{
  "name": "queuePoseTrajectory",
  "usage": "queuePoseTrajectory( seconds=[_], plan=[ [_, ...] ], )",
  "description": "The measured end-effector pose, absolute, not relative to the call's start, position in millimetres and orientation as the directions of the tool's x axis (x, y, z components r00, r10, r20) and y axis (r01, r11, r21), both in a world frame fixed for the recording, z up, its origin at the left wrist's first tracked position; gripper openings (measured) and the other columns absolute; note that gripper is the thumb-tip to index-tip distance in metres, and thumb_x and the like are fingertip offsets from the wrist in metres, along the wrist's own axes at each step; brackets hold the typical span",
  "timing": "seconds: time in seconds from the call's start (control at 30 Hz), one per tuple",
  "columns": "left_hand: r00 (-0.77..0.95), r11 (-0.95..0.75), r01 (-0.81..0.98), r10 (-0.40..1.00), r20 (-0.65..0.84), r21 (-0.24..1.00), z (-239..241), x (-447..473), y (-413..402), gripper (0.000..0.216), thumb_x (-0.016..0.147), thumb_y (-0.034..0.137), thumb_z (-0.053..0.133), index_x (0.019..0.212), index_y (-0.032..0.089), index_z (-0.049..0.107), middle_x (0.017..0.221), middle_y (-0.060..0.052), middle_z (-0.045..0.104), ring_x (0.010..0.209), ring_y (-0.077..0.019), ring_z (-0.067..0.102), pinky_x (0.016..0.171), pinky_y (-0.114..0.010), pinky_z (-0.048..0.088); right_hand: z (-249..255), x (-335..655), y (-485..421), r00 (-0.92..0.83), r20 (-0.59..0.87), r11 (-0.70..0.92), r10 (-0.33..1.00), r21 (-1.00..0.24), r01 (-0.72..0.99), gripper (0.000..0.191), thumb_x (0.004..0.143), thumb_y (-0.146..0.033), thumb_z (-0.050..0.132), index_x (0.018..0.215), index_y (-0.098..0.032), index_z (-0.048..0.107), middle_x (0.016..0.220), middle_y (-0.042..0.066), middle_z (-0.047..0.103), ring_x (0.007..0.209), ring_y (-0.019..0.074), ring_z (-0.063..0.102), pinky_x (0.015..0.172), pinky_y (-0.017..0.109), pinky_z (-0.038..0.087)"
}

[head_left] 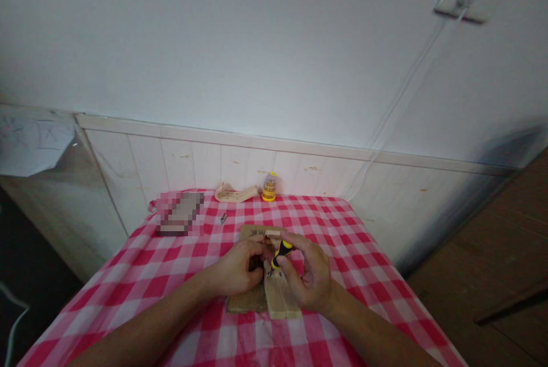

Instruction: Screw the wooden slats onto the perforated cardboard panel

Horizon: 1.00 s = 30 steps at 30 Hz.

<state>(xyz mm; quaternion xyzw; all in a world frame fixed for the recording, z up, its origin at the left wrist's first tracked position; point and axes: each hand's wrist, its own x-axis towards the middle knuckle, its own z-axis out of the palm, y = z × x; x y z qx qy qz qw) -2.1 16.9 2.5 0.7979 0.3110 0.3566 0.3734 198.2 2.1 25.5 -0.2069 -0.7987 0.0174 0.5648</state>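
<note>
My right hand (311, 275) grips a short yellow and black screwdriver (281, 253) between thumb and fingers. The screwdriver leans, its lower end beside a small metal piece on a pale wooden part (281, 297). My left hand (237, 269) is curled closed at the left side of this wooden part; what its fingertips pinch is hidden. Under the wood lies a brown cardboard piece (246, 302) with dark writing near its far edge. The far end of the wooden part is partly covered by my fingers.
A red and white checked cloth (192, 304) covers the table. Toward the wall stand a curved wooden piece (236, 192) and a yellow container with a clear top (269, 188). Small metal bits (223, 218) and a blurred-out flat object (181, 214) lie at the left.
</note>
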Motion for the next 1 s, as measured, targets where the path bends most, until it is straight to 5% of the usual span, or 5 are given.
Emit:
queuePoseTrajectory(
  seconds=[0.6,1.0],
  plan=[
    [0.563,-0.533,0.178,0.745,0.359,0.827,2,-2,18,0.027,0.066,-0.003,0.053,0.081,0.017,0.064,0.097,-0.003,0.067,0.092,-0.0196,0.061,0.081,-0.029,0.047,18,200,1,-0.302,0.872,0.913,0.386,-0.314,0.262,0.053,0.092,-0.015,0.06,0.144,-0.022,0.052,0.119,0.014,0.074,0.098,0.0256,0.077,0.083,0.038,0.066],
    [0.527,-0.465,0.184,0.791,0.312,0.866,1,0,18,0.024,0.066,0.0,0.053,0.081,0.017,0.062,0.082,-0.001,0.064,0.076,-0.0162,0.058,0.068,-0.026,0.045,11,199,3,-0.235,0.891,0.888,0.39,-0.295,0.353,0.046,0.093,-0.017,0.064,0.138,-0.022,0.057,0.113,0.013,0.076,0.093,0.025,0.077,0.077,0.036,0.066]
  ],
)
